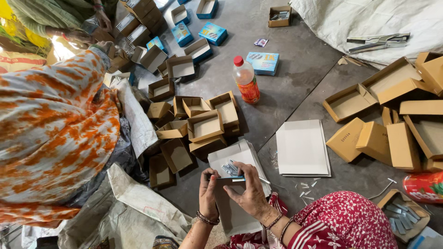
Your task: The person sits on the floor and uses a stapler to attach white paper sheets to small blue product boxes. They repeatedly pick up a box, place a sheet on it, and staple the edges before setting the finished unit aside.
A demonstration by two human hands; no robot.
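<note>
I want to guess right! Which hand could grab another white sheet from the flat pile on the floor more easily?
Probably the right hand. The flat pile of white sheets lies on its side. The left hand is farther from it and grips the card piece's edge with its fingers.

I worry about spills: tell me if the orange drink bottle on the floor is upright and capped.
Upright and capped. The bottle stands on the grey floor, its red cap on top; it looks partly full.
</note>
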